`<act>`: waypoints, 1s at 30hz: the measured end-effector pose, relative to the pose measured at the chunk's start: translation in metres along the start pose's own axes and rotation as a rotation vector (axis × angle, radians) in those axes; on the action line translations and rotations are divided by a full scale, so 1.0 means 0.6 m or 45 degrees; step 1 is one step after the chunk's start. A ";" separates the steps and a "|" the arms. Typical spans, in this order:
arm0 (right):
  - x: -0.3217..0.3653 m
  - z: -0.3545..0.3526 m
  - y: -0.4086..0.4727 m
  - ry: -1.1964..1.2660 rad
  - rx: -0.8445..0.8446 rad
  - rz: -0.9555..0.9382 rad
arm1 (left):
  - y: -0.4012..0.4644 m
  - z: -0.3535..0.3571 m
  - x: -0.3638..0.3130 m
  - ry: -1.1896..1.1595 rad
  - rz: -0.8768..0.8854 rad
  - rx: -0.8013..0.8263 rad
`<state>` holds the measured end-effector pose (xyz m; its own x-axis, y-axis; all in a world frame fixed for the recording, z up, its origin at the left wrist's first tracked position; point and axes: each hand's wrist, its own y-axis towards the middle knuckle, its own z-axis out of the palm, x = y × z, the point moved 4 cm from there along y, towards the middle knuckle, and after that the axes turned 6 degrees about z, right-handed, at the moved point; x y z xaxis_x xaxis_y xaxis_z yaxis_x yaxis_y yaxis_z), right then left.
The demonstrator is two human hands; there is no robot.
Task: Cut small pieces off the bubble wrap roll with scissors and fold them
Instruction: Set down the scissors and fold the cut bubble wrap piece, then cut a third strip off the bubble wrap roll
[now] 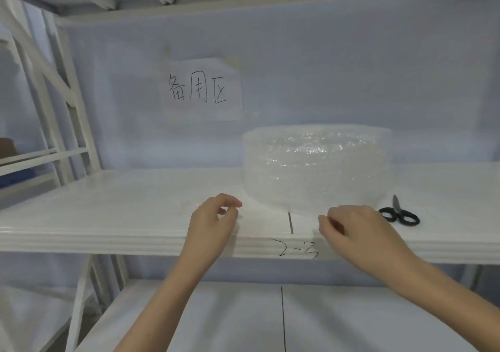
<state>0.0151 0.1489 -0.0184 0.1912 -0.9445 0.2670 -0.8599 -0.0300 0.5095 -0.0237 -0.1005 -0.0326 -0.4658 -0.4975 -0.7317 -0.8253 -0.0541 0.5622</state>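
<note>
1. While both hands hover over the shelf (113,216) front edge, the left hand (213,221) and right hand (357,232) have fingers curled; whether they pinch a clear sheet I cannot tell.
2. Behind them the bubble wrap roll (316,167) stands on end, axis vertical.
3. Just right, the scissors (399,213) lie flat, blades pointing away, handles toward the person.
4. A paper sign (203,89) hangs on the back wall.

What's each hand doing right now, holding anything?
Left hand: fingers curled in a pinch; whether it holds clear bubble wrap cannot be told.
Right hand: curled the same way; cannot be told.
Scissors lie untouched on the shelf.
</note>
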 end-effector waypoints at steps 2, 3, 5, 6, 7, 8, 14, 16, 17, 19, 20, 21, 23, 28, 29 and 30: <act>-0.067 -0.029 -0.003 -0.110 -0.096 0.141 | 0.002 0.036 -0.019 -0.014 0.027 0.072; -0.098 -0.041 -0.001 -0.161 -0.142 0.203 | 0.003 0.054 -0.028 -0.013 0.038 0.112; -0.152 -0.059 0.009 -0.201 -0.207 0.305 | 0.008 0.087 -0.042 0.002 0.038 0.183; -0.173 -0.064 0.016 -0.194 -0.211 0.350 | 0.009 0.101 -0.048 0.022 0.027 0.211; -0.189 -0.066 0.023 -0.186 -0.192 0.390 | 0.011 0.114 -0.053 0.046 0.012 0.236; -0.201 -0.064 0.031 -0.192 -0.146 0.427 | 0.013 0.125 -0.057 0.070 -0.005 0.261; -0.217 -0.061 0.050 -0.246 0.185 0.578 | 0.009 0.175 -0.087 0.030 -0.019 0.388; -0.217 -0.065 0.054 -0.253 0.206 0.600 | 0.005 0.187 -0.097 0.024 -0.004 0.412; -0.217 -0.066 0.056 -0.267 0.218 0.610 | 0.004 0.192 -0.102 0.013 0.004 0.417; -0.218 -0.064 0.060 -0.287 0.233 0.624 | 0.001 0.201 -0.109 -0.017 0.025 0.429; -0.219 -0.064 0.062 -0.286 0.237 0.629 | 0.000 0.206 -0.111 -0.024 0.033 0.441; -0.221 -0.064 0.065 -0.280 0.255 0.635 | -0.002 0.210 -0.114 -0.027 0.038 0.456; -0.227 -0.068 0.070 -0.270 0.317 0.649 | -0.004 0.214 -0.118 -0.026 0.038 0.479; -0.247 -0.093 0.058 -0.211 0.376 0.711 | -0.020 0.215 -0.139 -0.187 0.058 0.548; -0.257 -0.100 0.050 -0.136 0.364 0.738 | -0.024 0.217 -0.143 -0.212 0.060 0.543; -0.269 -0.105 0.040 -0.021 0.360 0.767 | -0.028 0.219 -0.145 -0.212 0.051 0.525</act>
<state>-0.0064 0.3210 0.0021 -0.3669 -0.8281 0.4239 -0.9057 0.4219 0.0403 -0.0115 0.0577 -0.0287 -0.5170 -0.3442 -0.7838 -0.8483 0.3285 0.4153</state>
